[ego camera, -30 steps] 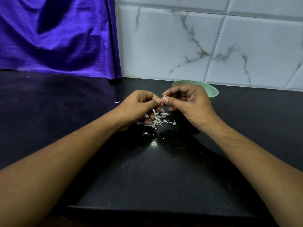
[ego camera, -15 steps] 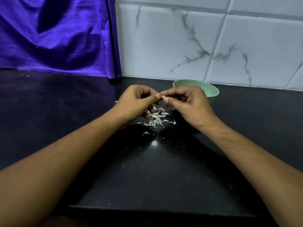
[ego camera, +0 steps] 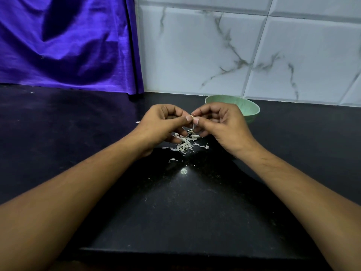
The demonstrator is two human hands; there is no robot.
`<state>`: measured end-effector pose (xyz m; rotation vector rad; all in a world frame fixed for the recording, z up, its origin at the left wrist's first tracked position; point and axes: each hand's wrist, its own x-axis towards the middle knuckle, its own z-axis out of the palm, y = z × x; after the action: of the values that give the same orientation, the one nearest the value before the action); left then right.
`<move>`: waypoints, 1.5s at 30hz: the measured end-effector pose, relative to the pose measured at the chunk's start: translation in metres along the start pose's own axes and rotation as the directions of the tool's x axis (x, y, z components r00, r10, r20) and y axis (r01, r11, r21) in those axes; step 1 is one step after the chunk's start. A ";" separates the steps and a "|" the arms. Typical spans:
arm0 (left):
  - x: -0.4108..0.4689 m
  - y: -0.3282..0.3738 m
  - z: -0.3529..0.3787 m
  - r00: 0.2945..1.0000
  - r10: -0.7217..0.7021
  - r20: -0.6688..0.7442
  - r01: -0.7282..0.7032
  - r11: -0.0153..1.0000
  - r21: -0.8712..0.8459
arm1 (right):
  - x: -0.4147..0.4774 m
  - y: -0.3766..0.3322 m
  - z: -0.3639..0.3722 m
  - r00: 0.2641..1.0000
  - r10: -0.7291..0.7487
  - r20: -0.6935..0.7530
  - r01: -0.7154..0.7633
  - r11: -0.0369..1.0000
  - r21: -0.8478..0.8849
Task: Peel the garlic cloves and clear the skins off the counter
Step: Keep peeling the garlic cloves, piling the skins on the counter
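Note:
Both hands meet over the black counter [ego camera: 175, 212]. My left hand [ego camera: 162, 126] and my right hand [ego camera: 222, 124] pinch one small garlic clove [ego camera: 192, 116] between thumb tips and fingers; most of the clove is hidden by the fingertips. A thin strip of skin [ego camera: 193, 127] hangs down from it. Right under the hands lies a small pile of pale garlic skins [ego camera: 185, 145], with a few loose flakes [ego camera: 172, 159] scattered nearer to me.
A pale green bowl [ego camera: 251, 110] stands just behind my right hand near the marble-tiled wall [ego camera: 234, 51]; its contents are hidden. A purple cloth [ego camera: 64, 42] hangs at the back left. The counter's front edge [ego camera: 175, 253] runs below my forearms.
Both hands have stayed together on the clove, shifting only slightly. A strip of skin now hangs from the clove between the thumbs.

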<state>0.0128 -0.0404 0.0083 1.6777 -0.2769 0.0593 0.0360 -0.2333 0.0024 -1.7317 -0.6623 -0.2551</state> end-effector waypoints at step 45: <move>-0.004 0.004 0.003 0.988 -0.155 -0.007 0.153 0.979 -0.132 | -0.001 0.000 0.001 0.997 0.076 -0.009 -0.076 0.995 -0.057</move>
<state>0.0078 -0.0434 0.0110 1.5621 -0.1343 -0.0592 0.0353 -0.2328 0.0017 -1.8060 -0.5875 -0.2287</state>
